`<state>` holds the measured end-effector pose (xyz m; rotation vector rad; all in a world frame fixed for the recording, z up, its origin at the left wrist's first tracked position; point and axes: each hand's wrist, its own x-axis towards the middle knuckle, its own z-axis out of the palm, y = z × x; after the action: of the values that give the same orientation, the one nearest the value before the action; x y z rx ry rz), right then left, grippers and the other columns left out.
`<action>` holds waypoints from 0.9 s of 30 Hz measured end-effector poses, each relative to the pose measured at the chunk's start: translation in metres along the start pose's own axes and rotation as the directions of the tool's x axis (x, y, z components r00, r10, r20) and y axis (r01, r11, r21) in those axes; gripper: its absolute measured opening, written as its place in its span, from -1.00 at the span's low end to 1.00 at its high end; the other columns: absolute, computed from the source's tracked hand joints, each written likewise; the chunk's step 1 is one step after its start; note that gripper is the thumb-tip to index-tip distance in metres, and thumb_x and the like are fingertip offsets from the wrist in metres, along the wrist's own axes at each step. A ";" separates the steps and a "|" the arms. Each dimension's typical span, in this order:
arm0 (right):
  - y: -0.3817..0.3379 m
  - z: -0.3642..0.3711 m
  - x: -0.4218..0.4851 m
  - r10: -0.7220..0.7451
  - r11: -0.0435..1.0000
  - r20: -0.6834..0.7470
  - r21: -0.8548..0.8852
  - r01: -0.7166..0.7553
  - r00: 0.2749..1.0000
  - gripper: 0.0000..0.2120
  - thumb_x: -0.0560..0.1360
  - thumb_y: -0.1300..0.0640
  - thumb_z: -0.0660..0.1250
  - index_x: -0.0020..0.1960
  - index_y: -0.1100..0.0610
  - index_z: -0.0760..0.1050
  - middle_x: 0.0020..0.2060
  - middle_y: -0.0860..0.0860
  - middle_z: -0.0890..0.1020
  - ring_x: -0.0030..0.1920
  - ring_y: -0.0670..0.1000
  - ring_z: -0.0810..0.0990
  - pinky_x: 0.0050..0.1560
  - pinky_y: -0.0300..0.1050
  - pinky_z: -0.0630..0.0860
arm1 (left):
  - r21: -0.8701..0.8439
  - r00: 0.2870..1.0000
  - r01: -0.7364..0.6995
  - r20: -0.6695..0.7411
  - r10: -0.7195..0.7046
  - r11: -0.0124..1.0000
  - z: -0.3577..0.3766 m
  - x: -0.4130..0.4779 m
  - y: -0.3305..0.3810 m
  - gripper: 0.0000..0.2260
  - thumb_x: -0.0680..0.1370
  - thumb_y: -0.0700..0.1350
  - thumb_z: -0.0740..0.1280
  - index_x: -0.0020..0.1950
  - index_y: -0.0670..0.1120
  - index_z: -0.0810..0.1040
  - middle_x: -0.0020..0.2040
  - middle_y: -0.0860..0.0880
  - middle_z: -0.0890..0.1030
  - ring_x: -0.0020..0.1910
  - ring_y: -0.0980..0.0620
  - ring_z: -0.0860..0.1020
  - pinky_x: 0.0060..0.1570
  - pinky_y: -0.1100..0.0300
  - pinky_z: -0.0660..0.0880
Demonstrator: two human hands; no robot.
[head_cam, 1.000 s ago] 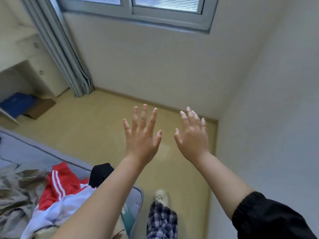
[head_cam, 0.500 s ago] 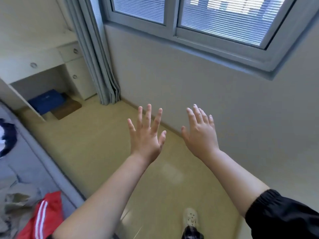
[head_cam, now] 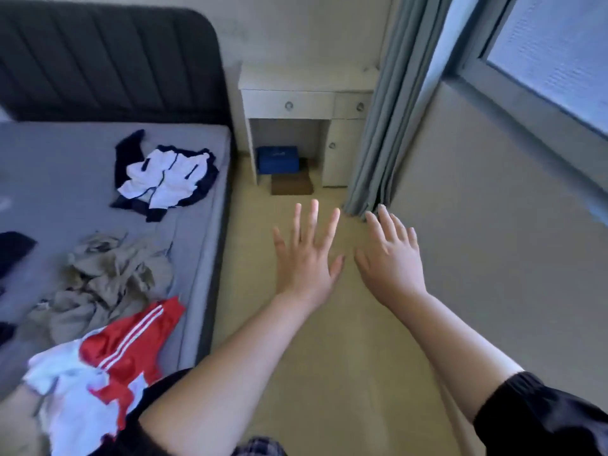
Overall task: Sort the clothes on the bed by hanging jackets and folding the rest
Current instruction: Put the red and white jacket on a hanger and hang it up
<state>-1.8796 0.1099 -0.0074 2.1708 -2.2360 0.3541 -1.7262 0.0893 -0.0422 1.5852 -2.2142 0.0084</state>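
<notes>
Hands first, from the head view: the left hand (head_cam: 304,258) and right hand (head_cam: 391,261) are both stretched forward, backs up, fingers straight and spread, grasping nothing. They hover side by side, apart from each other, above the yellowish floor (head_cam: 329,340). A black sleeve (head_cam: 543,416) is pushed up the right forearm.

To the left of the left hand stands the bed (head_cam: 49,159), its grey sheet carrying the unsorted clothes. Nearest the left forearm lies a red and white striped jacket (head_cam: 125,350); just beyond it sits a crumpled khaki garment (head_cam: 108,278). Farther up the bed, well apart from both hands, a navy and white garment (head_cam: 164,176) lies spread out. A black garment (head_cam: 13,248) shows at the far left edge.

Ahead of the fingertips is a white desk (head_cam: 296,103) with a blue box (head_cam: 278,159) under it. A grey curtain (head_cam: 385,126) hangs just beyond the right hand.
</notes>
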 end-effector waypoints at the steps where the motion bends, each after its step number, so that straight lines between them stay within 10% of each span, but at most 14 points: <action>1: -0.013 0.008 0.018 -0.062 0.998 0.014 0.013 0.061 0.998 -0.40 0.55 -0.03 0.12 0.54 0.09 0.08 0.54 0.06 0.09 0.52 0.10 0.05 0.50 0.13 0.02 | 0.022 0.998 0.064 -0.008 -0.064 0.998 0.000 0.003 -0.016 -0.37 0.54 0.22 -0.08 0.53 0.12 -0.29 0.58 -0.10 -0.08 0.55 -0.18 -0.11 0.36 -0.36 0.03; 10: -0.186 0.100 0.132 -0.523 0.852 0.127 0.100 0.513 0.843 -0.43 0.59 -0.06 0.10 0.53 0.12 0.09 0.54 0.10 0.11 0.52 0.11 0.08 0.50 0.13 0.04 | 0.107 0.839 0.542 -0.126 -0.529 0.834 0.009 -0.009 -0.195 -0.33 0.53 0.14 0.26 0.56 0.02 0.05 0.56 -0.15 0.11 0.53 -0.24 0.06 0.32 -0.39 0.13; 20: -0.362 0.237 0.193 -0.802 0.563 0.342 0.161 0.811 0.489 -0.40 0.60 -0.10 0.08 0.54 0.14 0.07 0.54 0.11 0.11 0.50 0.13 0.14 0.48 0.11 0.10 | 0.096 0.423 0.905 -0.105 -0.900 0.414 0.051 -0.057 -0.359 -0.35 0.57 0.17 0.12 0.57 0.05 -0.09 0.58 -0.08 -0.04 0.55 -0.17 -0.06 0.39 -0.33 0.06; 27: -0.421 0.340 0.171 -0.885 0.347 0.427 0.336 0.876 0.187 -0.43 0.58 -0.05 0.14 0.51 0.16 0.13 0.52 0.11 0.16 0.47 0.12 0.21 0.42 0.08 0.16 | 0.143 0.140 0.983 -0.196 -0.971 0.113 0.104 -0.114 -0.403 -0.37 0.51 0.09 0.25 0.54 -0.02 0.15 0.53 -0.14 0.20 0.50 -0.21 0.16 0.28 -0.34 0.22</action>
<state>-1.4191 -0.1216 -0.2448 3.3633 -0.5307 -0.3630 -1.3644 0.0259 -0.2687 2.8523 -0.6285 -0.0704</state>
